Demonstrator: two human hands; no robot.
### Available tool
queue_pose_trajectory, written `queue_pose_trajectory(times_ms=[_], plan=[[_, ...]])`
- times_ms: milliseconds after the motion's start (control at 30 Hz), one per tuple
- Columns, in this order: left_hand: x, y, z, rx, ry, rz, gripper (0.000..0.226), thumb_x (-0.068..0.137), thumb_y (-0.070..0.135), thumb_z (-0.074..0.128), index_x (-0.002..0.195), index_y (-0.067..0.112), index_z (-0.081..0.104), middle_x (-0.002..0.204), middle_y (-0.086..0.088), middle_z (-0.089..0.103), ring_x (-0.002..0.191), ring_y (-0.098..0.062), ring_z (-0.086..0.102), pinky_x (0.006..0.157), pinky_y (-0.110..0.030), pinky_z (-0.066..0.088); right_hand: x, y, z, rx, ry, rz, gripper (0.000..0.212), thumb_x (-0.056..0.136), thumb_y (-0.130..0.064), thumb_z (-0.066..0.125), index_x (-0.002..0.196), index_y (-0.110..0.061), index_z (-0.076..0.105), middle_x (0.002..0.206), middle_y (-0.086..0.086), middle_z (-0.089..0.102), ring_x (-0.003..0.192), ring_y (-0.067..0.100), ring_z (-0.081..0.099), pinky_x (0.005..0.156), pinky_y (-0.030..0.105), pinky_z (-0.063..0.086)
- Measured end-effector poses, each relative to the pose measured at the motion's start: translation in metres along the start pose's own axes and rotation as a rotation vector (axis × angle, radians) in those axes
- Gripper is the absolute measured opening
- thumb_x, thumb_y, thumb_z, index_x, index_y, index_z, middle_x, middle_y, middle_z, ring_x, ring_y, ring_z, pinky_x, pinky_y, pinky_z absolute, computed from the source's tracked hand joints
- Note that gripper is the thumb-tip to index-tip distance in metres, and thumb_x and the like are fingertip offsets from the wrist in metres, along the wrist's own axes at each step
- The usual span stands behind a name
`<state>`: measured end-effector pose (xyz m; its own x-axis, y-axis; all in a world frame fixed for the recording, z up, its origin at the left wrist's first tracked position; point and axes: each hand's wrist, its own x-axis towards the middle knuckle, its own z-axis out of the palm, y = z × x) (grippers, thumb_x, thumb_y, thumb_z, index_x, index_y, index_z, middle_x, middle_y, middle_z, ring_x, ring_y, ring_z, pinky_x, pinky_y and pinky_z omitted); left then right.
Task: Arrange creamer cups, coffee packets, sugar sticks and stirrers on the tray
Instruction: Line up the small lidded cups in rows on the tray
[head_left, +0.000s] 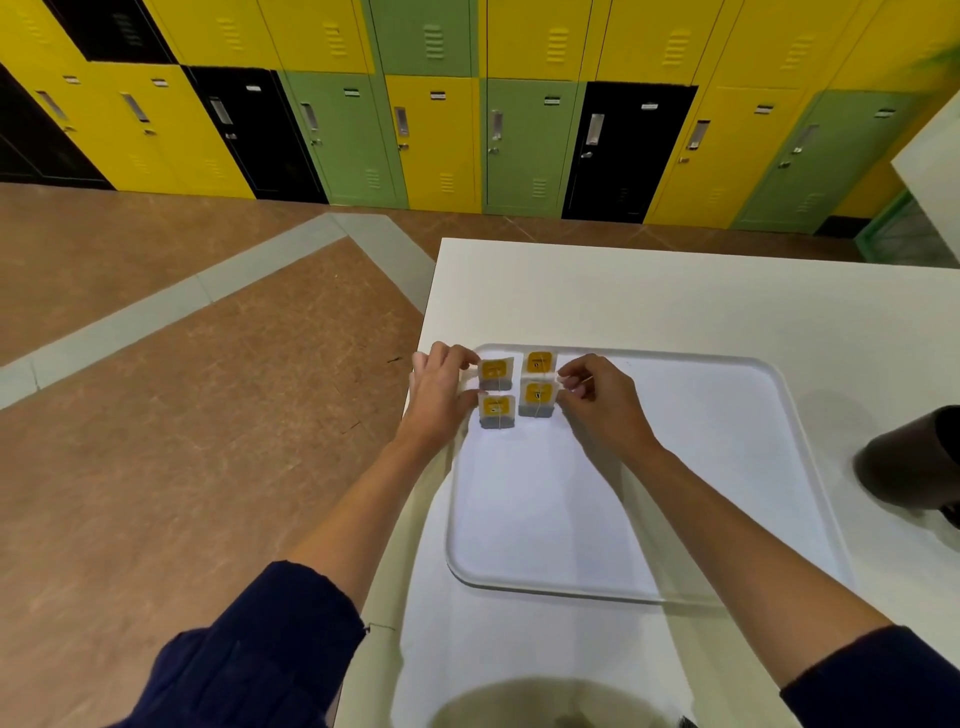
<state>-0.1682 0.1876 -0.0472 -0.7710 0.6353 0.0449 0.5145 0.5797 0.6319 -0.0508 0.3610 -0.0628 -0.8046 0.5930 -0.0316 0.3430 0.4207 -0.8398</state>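
Yellow packets (538, 396) in tray (675, 467) corner, left hand (441, 389), right hand (602, 400) pinch-tight on their edges.

Coffee packets (496, 373), four: white sachets with yellow square labels and grey lower edges, flat in a two-by-two block in the far-left corner of the tray (675, 467). Tray: white, rounded-rectangular, raised rim.

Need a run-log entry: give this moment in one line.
stage: arranging | packets: four, two-by-two, tray far-left corner | left hand: touching left packets | right hand: touching right packets
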Motion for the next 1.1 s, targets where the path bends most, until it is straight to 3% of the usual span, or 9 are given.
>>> queue_pose_trajectory(times_ms=[100, 233, 367, 500, 700, 867, 1000, 1100], plan=[[-0.014, -0.003, -0.001, -0.058, 0.021, -0.047, 0.025, 0.085, 0.009, 0.062, 0.107, 0.015, 0.053, 0.1, 0.006, 0.047, 0.096, -0.012, 0.032, 0.082, -0.025, 0.026, -0.01, 0.001, -0.004, 0.026, -0.05, -0.004, 0.026, 0.076, 0.011, 0.052, 0.096, -0.004, 0.06, 0.097, 0.012, 0.063, 0.078, 0.015, 0.055, 0.069, 0.006, 0.044], [-0.024, -0.003, -0.001, -0.053, -0.041, -0.063, 0.023, 0.084, 0.005, 0.055, 0.104, 0.016, 0.057, 0.098, 0.008, 0.044, 0.098, -0.011, 0.03, 0.086, -0.024, 0.026, -0.015, 0.0, -0.002, -0.031, -0.155, -0.022, 0.031, 0.073, 0.002, 0.065, 0.101, -0.011, 0.057, 0.102, 0.007, 0.059, 0.076, 0.009, 0.051, 0.068, 0.004, 0.043], [-0.028, 0.002, 0.002, -0.016, -0.102, -0.077, 0.032, 0.08, 0.019, 0.065, 0.11, 0.015, 0.056, 0.103, 0.006, 0.039, 0.1, -0.012, 0.028, 0.089, -0.026, 0.027, -0.015, -0.004, 0.005, -0.043, -0.14, -0.051, 0.025, 0.075, -0.013, 0.075, 0.095, -0.011, 0.06, 0.096, 0.004, 0.053, 0.073, 0.008, 0.049, 0.066, 0.009, 0.042], [-0.023, 0.004, 0.006, 0.021, -0.075, -0.047, 0.032, 0.084, 0.035, 0.066, 0.108, 0.016, 0.058, 0.101, 0.005, 0.039, 0.098, -0.014, 0.03, 0.086, -0.028, 0.029, -0.016, -0.005, 0.007, -0.046, -0.105, -0.057, 0.018, 0.078, -0.014, 0.075, 0.086, -0.018, 0.06, 0.089, 0.003, 0.05, 0.068, 0.004, 0.047, 0.063, 0.004, 0.039], [-0.015, 0.003, 0.004, 0.074, -0.091, -0.028, 0.029, 0.085, 0.035, 0.064, 0.106, 0.015, 0.06, 0.099, 0.004, 0.038, 0.097, -0.014, 0.028, 0.082, -0.027, 0.021, -0.019, -0.004, 0.006, -0.052, -0.102, -0.05, 0.018, 0.078, -0.012, 0.074, 0.087, -0.017, 0.059, 0.088, 0.0, 0.048, 0.067, 0.002, 0.046, 0.062, 0.001, 0.037], [-0.015, 0.004, 0.003, 0.109, -0.095, -0.038, 0.027, 0.086, 0.031, 0.064, 0.105, 0.012, 0.058, 0.102, 0.001, 0.04, 0.103, -0.02, 0.032, 0.082, -0.027, 0.02, -0.02, -0.003, 0.006, -0.067, -0.098, -0.038, 0.02, 0.078, -0.013, 0.075, 0.094, -0.009, 0.063, 0.09, 0.002, 0.05, 0.067, 0.002, 0.047, 0.063, 0.001, 0.038], [-0.03, 0.003, 0.004, 0.047, -0.062, -0.066, 0.039, 0.085, 0.034, 0.065, 0.117, 0.016, 0.053, 0.116, -0.003, 0.046, 0.107, -0.017, 0.031, 0.088, -0.029, 0.024, -0.028, -0.001, 0.003, -0.024, -0.083, -0.012, 0.034, 0.075, -0.011, 0.077, 0.105, -0.009, 0.06, 0.098, 0.005, 0.054, 0.069, 0.005, 0.047, 0.063, 0.001, 0.04], [-0.05, 0.004, 0.002, 0.035, 0.03, -0.064, 0.046, 0.083, 0.032, 0.068, 0.123, 0.017, 0.05, 0.118, -0.003, 0.046, 0.109, -0.019, 0.034, 0.083, -0.025, 0.021, -0.043, -0.004, -0.003, 0.034, -0.017, 0.0, 0.042, 0.074, -0.008, 0.077, 0.111, -0.006, 0.057, 0.099, 0.008, 0.054, 0.07, 0.005, 0.048, 0.064, 0.002, 0.042]])
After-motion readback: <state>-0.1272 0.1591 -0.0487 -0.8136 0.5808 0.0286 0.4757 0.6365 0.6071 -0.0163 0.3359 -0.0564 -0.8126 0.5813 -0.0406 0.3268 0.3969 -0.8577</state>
